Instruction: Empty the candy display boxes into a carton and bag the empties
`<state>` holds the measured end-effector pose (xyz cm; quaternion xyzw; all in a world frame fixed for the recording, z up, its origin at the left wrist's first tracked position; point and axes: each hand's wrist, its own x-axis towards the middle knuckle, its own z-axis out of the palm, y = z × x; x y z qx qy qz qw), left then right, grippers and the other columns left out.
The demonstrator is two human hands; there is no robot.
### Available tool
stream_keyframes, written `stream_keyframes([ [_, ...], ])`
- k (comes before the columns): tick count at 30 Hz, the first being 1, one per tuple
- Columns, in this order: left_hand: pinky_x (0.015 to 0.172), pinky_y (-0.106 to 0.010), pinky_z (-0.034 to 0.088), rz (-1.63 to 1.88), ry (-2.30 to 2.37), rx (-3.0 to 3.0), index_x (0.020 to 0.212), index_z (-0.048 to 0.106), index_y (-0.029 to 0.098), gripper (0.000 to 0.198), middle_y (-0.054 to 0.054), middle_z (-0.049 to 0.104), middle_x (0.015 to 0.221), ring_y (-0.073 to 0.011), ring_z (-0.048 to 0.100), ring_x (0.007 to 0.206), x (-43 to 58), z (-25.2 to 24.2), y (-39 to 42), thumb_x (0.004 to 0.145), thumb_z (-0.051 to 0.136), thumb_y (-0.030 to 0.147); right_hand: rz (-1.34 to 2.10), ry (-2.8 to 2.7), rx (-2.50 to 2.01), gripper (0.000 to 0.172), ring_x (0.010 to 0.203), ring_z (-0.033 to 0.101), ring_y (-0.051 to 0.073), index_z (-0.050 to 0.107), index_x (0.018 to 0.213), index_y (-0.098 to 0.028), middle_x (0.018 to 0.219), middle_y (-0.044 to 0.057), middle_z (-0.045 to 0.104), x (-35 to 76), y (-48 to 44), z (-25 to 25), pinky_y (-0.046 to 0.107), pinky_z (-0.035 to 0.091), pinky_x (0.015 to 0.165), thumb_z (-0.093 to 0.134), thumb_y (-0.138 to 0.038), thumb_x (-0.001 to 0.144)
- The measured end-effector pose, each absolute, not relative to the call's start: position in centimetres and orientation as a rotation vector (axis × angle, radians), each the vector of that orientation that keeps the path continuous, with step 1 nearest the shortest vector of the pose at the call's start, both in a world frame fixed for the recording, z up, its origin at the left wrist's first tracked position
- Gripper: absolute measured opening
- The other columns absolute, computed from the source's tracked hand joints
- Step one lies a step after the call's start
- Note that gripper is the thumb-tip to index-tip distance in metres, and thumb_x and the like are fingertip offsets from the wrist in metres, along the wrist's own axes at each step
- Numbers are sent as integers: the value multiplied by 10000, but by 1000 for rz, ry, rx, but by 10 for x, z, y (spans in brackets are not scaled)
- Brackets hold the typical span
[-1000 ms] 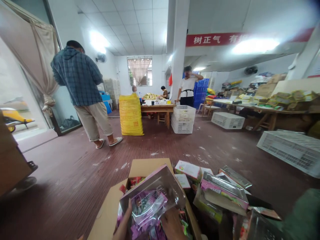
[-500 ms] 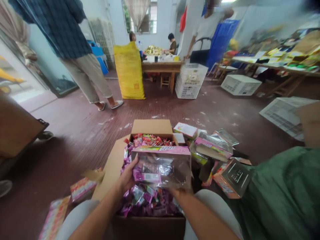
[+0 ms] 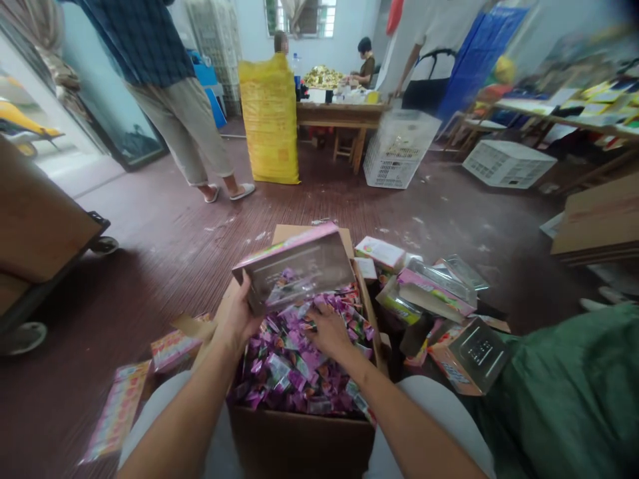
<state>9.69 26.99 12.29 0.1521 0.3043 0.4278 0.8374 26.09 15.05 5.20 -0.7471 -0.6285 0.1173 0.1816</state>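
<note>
Clear plastic and thin pink card made up the display box (image 3: 299, 269), which tilted above the far edge of the carton (image 3: 304, 439), its left end clasped in the left hand (image 3: 243, 316). The right hand (image 3: 329, 330) lay with fingers apart on the purple packets (image 3: 299, 372), clasping nothing that showed. The display box looked light; its window would probably flex, slip and crease if squeezed, so the card edges at its short ends seemed the safer hold. The packets, seemingly slick and soft, might spill over the carton's near edge. Loose boxes (image 3: 439, 299) crowded its right edge; more room for moving seemed to lie over the floor (image 3: 190, 246) beyond its far-left corner.
</note>
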Motion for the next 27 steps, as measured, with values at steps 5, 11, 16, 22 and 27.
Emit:
stream_keyframes([
  [5,863,-429,588,882,600,321,1150,671,157,432,-91,765,908,-243,730,872,89,125,274,943,507,499,222,-1669,-2159,470,1259,449,330,622,1300,-270,1369,124,545,254,154,60,499,388,998,693,-318,838],
  [11,920,-436,560,728,615,332,1286,619,180,512,-110,756,1031,-257,717,945,92,127,255,939,484,531,225,-1821,-1874,349,1290,446,282,649,1265,-246,1362,90,579,246,160,76,467,315,1089,534,-284,938],
  [16,946,-434,545,607,665,374,1383,540,151,528,-148,736,1115,-277,705,1009,99,117,240,954,496,456,523,-1902,-1890,565,1368,404,262,563,1380,-313,1466,6,512,235,158,57,430,275,1154,523,-151,840],
  [22,890,-444,571,650,677,389,1439,485,185,616,-158,729,1139,-306,715,988,101,111,244,903,585,472,324,-1796,-1871,463,1234,560,280,639,1271,-405,1275,-26,669,243,153,1,467,359,1120,494,-180,894],
  [27,877,-469,583,899,670,372,1453,472,264,652,-126,724,1174,-315,715,993,93,120,261,853,678,416,-155,-1627,-2115,305,1280,524,407,710,1131,-463,1308,15,649,245,152,-26,672,310,1081,609,-315,885],
])
